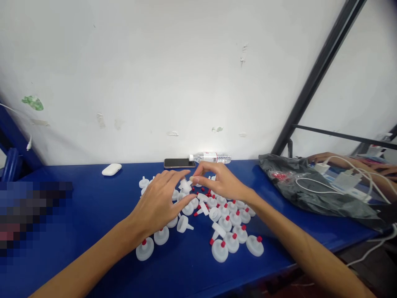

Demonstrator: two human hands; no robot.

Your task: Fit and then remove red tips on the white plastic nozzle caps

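Observation:
White plastic nozzle caps, round with a narrow spout, lie scattered on the blue table; many have red tips on their spouts. My right hand pinches a white nozzle cap near its spout, slightly above the pile. Around that cap, the thumb and index finger of my left hand are spread apart; whether its hidden fingers touch the cap I cannot tell. Below my hands a white cap without a red tip lies on its side. Loose red tips show among the caps behind.
By the wall lie a phone, a clear plastic bottle and a white earbud case. At right, a grey plastic bag bears white cables and a charger. Another person's arm shows behind the dark frame.

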